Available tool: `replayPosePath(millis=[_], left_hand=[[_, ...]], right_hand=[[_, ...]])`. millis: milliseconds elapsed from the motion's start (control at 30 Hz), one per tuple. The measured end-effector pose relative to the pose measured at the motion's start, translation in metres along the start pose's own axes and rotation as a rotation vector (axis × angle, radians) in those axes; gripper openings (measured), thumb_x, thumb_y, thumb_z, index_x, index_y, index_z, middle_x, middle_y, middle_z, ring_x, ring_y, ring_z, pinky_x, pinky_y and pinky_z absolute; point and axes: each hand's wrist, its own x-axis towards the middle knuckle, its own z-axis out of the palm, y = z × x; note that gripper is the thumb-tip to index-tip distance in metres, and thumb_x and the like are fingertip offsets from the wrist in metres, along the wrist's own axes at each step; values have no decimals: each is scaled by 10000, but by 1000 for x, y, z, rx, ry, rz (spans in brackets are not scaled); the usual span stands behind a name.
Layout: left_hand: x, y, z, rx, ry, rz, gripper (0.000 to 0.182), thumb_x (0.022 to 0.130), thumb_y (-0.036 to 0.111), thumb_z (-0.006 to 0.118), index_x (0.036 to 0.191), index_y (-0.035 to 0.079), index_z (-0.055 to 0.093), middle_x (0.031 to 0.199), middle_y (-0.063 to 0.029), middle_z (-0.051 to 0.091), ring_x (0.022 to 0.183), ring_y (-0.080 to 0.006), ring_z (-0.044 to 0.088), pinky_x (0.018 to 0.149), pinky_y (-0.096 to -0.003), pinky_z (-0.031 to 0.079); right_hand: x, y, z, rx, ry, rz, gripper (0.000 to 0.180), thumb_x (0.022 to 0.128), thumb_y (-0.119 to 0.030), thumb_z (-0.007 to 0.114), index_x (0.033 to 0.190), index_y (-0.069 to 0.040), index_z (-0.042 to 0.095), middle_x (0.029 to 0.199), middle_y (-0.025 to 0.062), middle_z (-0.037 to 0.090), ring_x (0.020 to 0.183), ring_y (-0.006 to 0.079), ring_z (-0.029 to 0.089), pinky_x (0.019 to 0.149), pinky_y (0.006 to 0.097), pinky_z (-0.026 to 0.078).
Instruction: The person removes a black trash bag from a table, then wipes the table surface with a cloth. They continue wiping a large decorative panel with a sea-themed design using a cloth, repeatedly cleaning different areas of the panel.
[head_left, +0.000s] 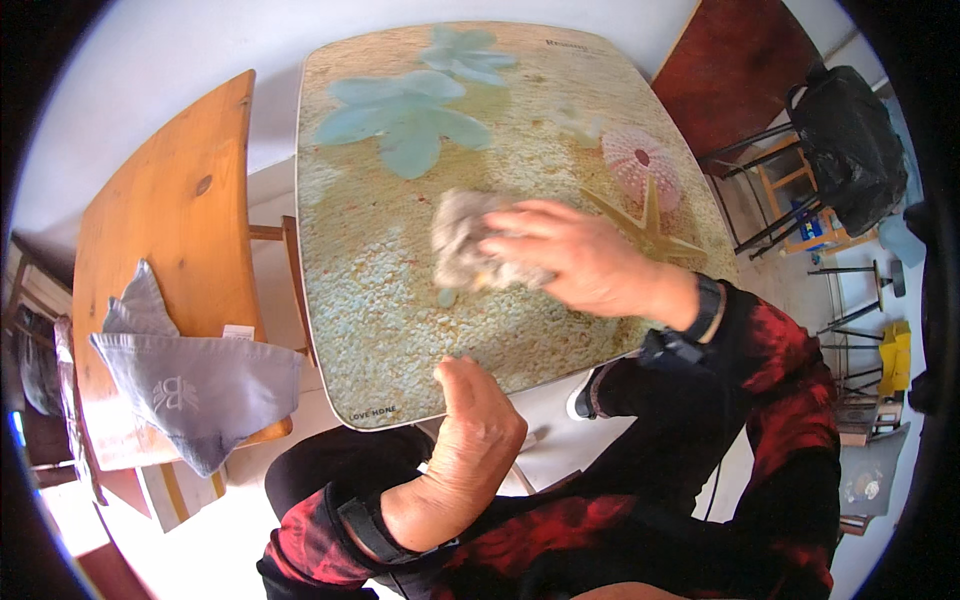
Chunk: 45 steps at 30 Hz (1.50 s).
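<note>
Before me stands a small table whose top (390, 330) bears a beach print of pebbles, pale blue flowers, a pink sea urchin shell and a starfish. My right hand (570, 255) presses a crumpled grey-beige cloth (469, 236) onto the middle of this tabletop; hand and cloth are slightly blurred. The near edge of the top is in the grip of my left hand (476, 427), with the thumb lying on the printed surface. Its other fingers are hidden below the edge. Both wrists wear black straps.
At left, a wooden table (169, 225) carries a draped grey-blue cloth (217, 382) that hangs over its edge. A black bag (847, 150) rests on a chair at right, near a dark red board (739, 75). Further right are a yellow object (894, 358) and several metal-legged stools or chairs.
</note>
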Motion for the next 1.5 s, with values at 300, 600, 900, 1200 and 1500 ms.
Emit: replayPosePath(millis=[300, 600, 900, 1200, 1500], left_hand=[[3, 0, -2, 5, -31, 21, 313, 797, 144, 591, 948, -88, 735, 921, -237, 652, 944, -362, 588, 918, -498, 438], [-4, -6, 4, -26, 29, 34, 349, 816, 169, 587, 989, -95, 736, 981, -253, 692, 992, -367, 631, 929, -497, 450], [0, -7, -5, -3, -46, 76, 368, 822, 184, 574, 998, -87, 751, 984, -275, 704, 966, -398, 639, 891, -521, 457], [6, -11, -3, -38, -54, 94, 416, 853, 174, 573, 1083, -137, 726, 995, -291, 721, 938, -409, 677, 868, -521, 500], [-5, -33, 8, -210, 99, 73, 370, 812, 184, 586, 980, -114, 725, 939, -217, 694, 910, -342, 644, 863, -449, 495]], right_hand=[[131, 66, 35, -150, 108, -39, 563, 863, 24, 633, 1380, -199, 622, 1468, 25, 578, 1295, 270, 575, 1039, 381, 535], [38, 188, -23, -366, 196, 545, 468, 888, -36, 628, 1354, -71, 614, 1421, 95, 597, 1168, 359, 643, 1012, 422, 508], [59, 27, 8, -40, 68, -36, 603, 825, 15, 695, 1399, -149, 614, 1445, 120, 577, 1312, 333, 561, 1074, 425, 506], [211, 102, 50, -144, 235, -149, 428, 848, -18, 586, 1237, -179, 660, 1296, 18, 646, 1121, 330, 656, 908, 460, 562], [146, 265, -14, -403, 54, 668, 514, 899, -124, 631, 1410, -153, 590, 1443, 138, 582, 1227, 351, 617, 994, 452, 525]])
